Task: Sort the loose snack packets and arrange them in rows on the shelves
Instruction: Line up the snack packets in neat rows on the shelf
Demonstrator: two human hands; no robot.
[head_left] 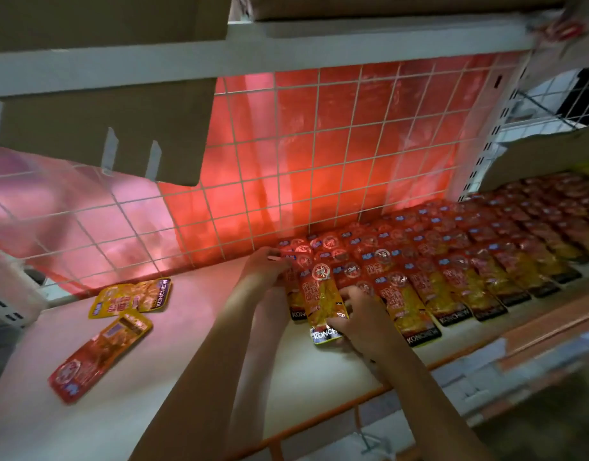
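Head view: your right hand (356, 319) pinches the red packet (323, 302) by its lower end, long axis running toward the wire back. Your left hand (266, 266) grips the row's (452, 261) leftmost stack. Loose packets (100, 357) lie on the shelf (193, 327), well left, nearer your left hand.

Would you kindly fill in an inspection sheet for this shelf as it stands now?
Surface: white shelf, bare in the middle.
Job's things: rows of red packets at right; front packet overlaps the leftmost row.
Clutter: yellow packet and loose red packet lie at left.
Grippers: left hand touches the row's back; right hand holds the front packet.
Cables: nothing seen.
Surroundings: wire grid behind; cardboard overhead.
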